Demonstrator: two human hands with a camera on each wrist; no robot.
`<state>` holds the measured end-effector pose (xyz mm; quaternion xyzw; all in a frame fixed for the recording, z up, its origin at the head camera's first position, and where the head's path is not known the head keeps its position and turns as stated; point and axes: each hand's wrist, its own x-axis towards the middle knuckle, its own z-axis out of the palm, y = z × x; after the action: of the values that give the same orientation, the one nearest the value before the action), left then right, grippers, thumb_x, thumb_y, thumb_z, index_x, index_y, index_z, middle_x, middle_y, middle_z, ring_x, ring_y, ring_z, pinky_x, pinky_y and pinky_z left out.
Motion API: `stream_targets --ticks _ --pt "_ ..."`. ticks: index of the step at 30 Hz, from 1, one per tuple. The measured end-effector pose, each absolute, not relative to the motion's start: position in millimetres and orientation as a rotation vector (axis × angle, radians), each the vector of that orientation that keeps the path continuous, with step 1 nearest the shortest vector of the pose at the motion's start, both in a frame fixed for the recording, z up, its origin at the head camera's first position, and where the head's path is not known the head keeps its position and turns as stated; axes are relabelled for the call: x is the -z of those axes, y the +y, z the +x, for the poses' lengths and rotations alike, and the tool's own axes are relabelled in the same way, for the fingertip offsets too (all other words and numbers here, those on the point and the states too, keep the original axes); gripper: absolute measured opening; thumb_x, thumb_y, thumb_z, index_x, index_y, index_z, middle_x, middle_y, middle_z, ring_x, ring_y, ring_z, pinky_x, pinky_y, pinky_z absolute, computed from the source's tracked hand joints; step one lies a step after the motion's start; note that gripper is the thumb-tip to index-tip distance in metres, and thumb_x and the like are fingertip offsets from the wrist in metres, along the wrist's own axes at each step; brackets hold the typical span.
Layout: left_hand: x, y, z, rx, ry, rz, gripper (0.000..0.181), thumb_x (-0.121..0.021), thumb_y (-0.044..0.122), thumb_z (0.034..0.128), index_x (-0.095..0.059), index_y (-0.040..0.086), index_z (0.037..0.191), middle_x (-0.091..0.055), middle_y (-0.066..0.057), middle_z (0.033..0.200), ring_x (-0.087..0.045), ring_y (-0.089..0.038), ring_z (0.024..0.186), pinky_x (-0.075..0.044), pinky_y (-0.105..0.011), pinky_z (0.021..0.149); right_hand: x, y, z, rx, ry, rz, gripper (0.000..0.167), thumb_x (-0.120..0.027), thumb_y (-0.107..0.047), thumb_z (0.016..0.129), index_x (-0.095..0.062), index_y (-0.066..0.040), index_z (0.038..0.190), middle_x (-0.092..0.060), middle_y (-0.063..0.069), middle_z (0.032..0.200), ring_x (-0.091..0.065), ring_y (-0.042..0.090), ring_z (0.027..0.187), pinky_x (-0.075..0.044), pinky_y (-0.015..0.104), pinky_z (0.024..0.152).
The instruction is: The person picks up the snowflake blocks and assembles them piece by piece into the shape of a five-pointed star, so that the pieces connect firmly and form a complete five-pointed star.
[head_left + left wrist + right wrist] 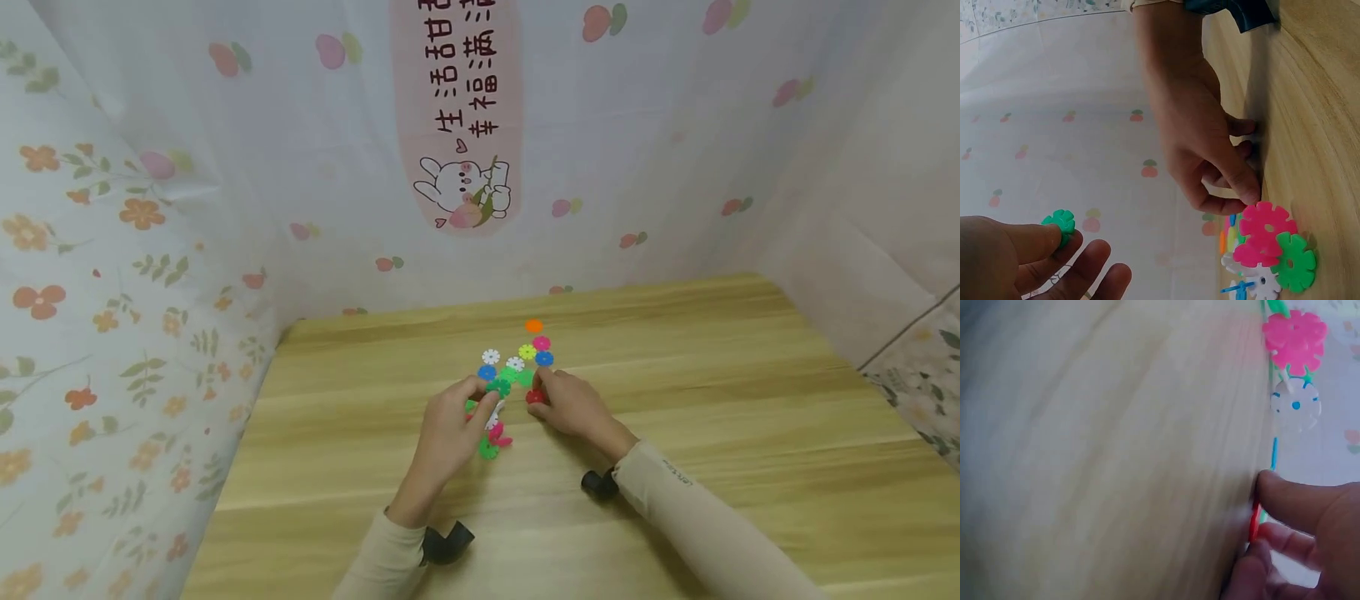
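The pieces lie mid-counter, well apart from the counter's [750, 400] left and right edges, with wood grain running out on both sides. The orange disc [534, 326] lies farthest, short of the far edge. Nearest is a joined cluster with pink [1266, 219] and green [1296, 262] discs upright, just right of the left hand [447, 427]. That hand pinches a green disc [498, 387] between thumb and finger, raised off the surface; its other fingers are spread. The right hand [576, 404] grips a red disc [534, 397] low at the surface, right of the cluster.

The counter is pale, streaked wood. A fruit-print cloth [637, 150] hangs behind its far edge, and a flowered cloth [112, 275] along the left.

The discs look like thin plastic, round with notched rims; the white ones [491, 357] have petal-like edges. Beige sleeves [705, 517] cover both forearms, a black fitting [448, 543] at each cuff.
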<state>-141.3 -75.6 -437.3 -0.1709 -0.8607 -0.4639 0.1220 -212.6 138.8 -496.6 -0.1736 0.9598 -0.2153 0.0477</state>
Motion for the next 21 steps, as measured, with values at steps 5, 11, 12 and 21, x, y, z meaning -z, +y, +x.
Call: stream_targets --ticks 5,11,12,21 --pt "439.4 -77.9 -143.1 1.337 -2.52 -0.496 0.006 -0.066 0.017 0.0981 -0.068 0.013 0.094 -0.07 0.003 0.089 -0.066 -0.015 0.092 -0.056 -0.043 0.079 494.8 138.6 -214.9 0.679 2.906 -0.533 0.03 -0.077 -0.028 0.09 -0.056 -0.01 0.101 -0.053 -0.001 0.076 -0.049 0.017 0.067 -0.041 0.032 0.059" --pt "435.8 -78.5 -145.2 1.326 -2.505 -0.483 0.005 -0.067 0.015 0.0972 -0.067 0.013 0.092 -0.068 0.005 0.087 -0.066 -0.014 0.091 -0.054 -0.038 0.081 490.9 142.9 -217.3 0.769 2.872 -0.496 0.032 -0.081 -0.023 0.085 -0.052 -0.012 0.091 -0.051 0.002 0.078 -0.047 0.02 0.072 -0.039 0.033 0.063" --pt "434.6 -77.9 -145.4 1.326 -2.502 -0.484 0.005 -0.068 0.015 0.0967 -0.067 0.013 0.092 -0.068 0.005 0.087 -0.065 -0.013 0.089 -0.054 -0.036 0.079 489.9 144.1 -217.6 0.777 2.875 -0.511 0.032 -0.081 -0.022 0.085 -0.051 -0.012 0.091 -0.051 0.002 0.077 -0.047 0.02 0.071 -0.038 0.033 0.062" --pt "433.8 -75.9 -144.1 1.333 -2.497 -0.454 0.005 -0.068 0.014 0.0964 -0.068 0.011 0.093 -0.069 0.002 0.086 -0.063 -0.014 0.081 -0.055 -0.042 0.075 482.7 152.9 -215.8 1.028 2.87 -0.59 0.019 -0.068 -0.006 0.092 -0.055 -0.016 0.1 -0.067 0.001 0.082 -0.061 0.017 0.072 -0.048 0.035 0.066"
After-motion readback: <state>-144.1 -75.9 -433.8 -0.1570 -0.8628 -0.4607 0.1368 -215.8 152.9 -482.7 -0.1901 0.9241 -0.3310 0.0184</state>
